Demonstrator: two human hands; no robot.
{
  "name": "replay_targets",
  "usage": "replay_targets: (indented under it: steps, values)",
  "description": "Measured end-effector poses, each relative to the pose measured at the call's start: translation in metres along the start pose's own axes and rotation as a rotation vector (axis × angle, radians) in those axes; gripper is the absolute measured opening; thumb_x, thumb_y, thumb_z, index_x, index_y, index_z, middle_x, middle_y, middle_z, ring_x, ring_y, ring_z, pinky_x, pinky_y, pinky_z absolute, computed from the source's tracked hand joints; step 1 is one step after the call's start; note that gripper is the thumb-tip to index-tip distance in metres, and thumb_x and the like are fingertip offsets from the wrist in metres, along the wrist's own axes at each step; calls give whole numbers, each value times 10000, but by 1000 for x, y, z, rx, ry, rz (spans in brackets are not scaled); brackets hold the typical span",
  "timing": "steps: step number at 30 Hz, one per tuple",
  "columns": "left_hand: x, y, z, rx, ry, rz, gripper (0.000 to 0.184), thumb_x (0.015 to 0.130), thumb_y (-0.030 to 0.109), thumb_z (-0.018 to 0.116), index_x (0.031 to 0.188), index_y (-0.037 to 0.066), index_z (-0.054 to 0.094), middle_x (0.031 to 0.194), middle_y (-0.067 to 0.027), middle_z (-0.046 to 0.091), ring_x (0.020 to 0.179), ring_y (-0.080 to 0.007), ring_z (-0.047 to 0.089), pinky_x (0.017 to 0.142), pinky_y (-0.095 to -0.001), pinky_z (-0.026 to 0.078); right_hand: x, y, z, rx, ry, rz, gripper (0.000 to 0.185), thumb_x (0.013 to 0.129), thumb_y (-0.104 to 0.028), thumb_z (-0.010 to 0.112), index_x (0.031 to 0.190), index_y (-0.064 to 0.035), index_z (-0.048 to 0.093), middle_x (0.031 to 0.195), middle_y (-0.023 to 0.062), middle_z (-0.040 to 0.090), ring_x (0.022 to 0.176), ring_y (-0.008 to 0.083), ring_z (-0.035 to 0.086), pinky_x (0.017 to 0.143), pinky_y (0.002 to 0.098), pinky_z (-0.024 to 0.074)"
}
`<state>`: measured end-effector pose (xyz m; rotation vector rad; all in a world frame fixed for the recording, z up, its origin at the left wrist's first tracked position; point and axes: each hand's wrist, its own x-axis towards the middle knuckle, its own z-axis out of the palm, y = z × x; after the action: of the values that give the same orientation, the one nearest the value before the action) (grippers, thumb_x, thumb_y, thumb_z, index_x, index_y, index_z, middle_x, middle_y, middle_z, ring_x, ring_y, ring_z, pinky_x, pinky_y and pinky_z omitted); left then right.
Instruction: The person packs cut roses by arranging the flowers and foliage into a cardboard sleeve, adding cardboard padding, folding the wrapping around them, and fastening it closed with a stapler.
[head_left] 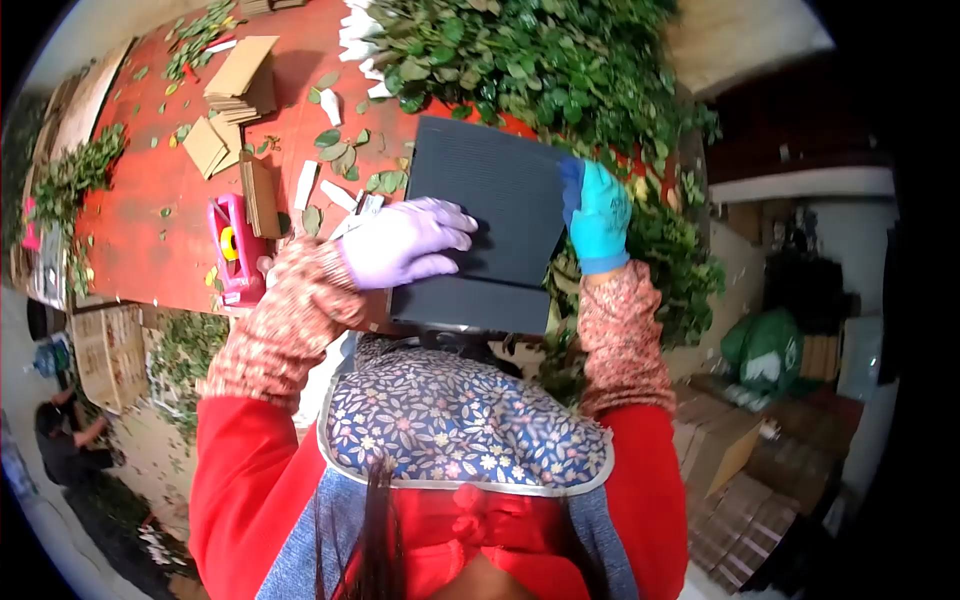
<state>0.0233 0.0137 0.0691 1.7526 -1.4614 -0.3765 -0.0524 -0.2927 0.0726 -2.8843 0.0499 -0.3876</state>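
Observation:
A dark corrugated sheet [490, 190] lies at the near edge of the red table, with a fold or separate strip [470, 303] along its near side. My left hand [410, 243], in a lavender glove, lies on the sheet with its fingers stretched out. My right hand [598, 212], in a blue glove, is closed at the sheet's upper right edge; its fingertips are partly hidden. Left of my left hand stand a pink tape dispenser [232, 250] with yellow tape and a piece of brown cardboard [259, 195].
A large heap of leafy green stems [540, 60] covers the far right of the red table [130, 220]. Folded cardboard pieces [240, 85] and loose leaves lie at the left. Cardboard boxes [725, 440] stand on the floor at right. Another person [70, 440] is at lower left.

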Motion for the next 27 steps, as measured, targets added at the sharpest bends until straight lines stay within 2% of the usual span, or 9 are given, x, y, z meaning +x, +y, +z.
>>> replay_targets:
  steps: [5, 7, 11, 13, 17, 20, 24, 25, 27]
  values:
    - [9, -43, 46, 294, -337, -174, 519, 871, 381, 666, 1291, 85, 593, 1474, -63, 478, 1394, -302, 399, 1124, -477, 342, 4, -19, -27, -87, 187, -173, 291, 827, -142, 684, 1082, -9, 641, 995, 175, 634, 891, 375, 610, 761, 444, 506]
    - [5, -40, 54, 303, -297, -183, 506, 865, 349, 664, 1300, 102, 586, 1461, -70, 490, 1396, -287, 401, 1122, -466, 344, 0, -51, -46, 166, -135, -231, 304, 845, -155, 684, 1098, 7, 639, 1014, 169, 635, 898, 363, 607, 788, 443, 501]
    - [5, -32, 54, 259, -272, -219, 546, 859, 335, 672, 1318, 61, 564, 1426, -105, 511, 1378, -287, 416, 1127, -467, 333, 1, -84, 3, 160, -387, -592, 447, 880, -241, 641, 1251, 0, 580, 1249, 210, 597, 1158, 371, 561, 992, 447, 432]
    - [4, -25, 53, 239, -305, -279, 560, 857, 333, 674, 1324, 47, 555, 1414, -118, 518, 1370, -287, 422, 1130, -468, 328, 1, -71, 27, 122, -499, -503, 505, 900, -260, 610, 1330, -9, 528, 1356, 212, 541, 1258, 365, 509, 1054, 448, 389]
    - [-4, -27, 57, 193, -116, -258, 543, 852, 315, 677, 1301, 33, 562, 1383, -133, 539, 1336, -294, 453, 1132, -472, 325, 6, -62, 43, 201, -500, -513, 491, 908, -215, 592, 1353, -23, 518, 1374, 187, 535, 1251, 362, 515, 1056, 450, 389]
    - [2, -9, 61, 183, -22, -208, 353, 843, 214, 658, 1138, 22, 656, 1294, -178, 592, 1296, -344, 486, 1117, -474, 345, -6, -55, 30, 206, -437, -519, 496, 896, -194, 606, 1356, -28, 520, 1373, 175, 540, 1219, 362, 536, 1035, 455, 403]
    - [-26, -16, 40, -87, 398, -217, 200, 715, -15, 605, 900, 49, 644, 1071, -120, 693, 1023, -310, 637, 884, -426, 487, -17, -59, 35, 113, -397, -544, 502, 891, -187, 613, 1357, -24, 518, 1399, 177, 517, 1198, 359, 542, 1009, 463, 408]
    - [-37, -27, 33, 55, 518, -251, 221, 684, -34, 599, 885, 53, 626, 950, -117, 682, 925, -332, 639, 810, -407, 505, -18, -63, 33, 103, -415, -527, 517, 888, -183, 617, 1365, -17, 508, 1418, 181, 497, 1234, 357, 519, 1025, 465, 397]
    - [-56, -22, -3, 461, 587, -667, 153, 725, 26, 653, 874, 56, 631, 859, -114, 634, 870, -351, 617, 798, -418, 510, -17, -65, 33, 133, -379, -551, 532, 892, -186, 612, 1382, -16, 492, 1423, 182, 490, 1272, 353, 492, 1039, 460, 387]
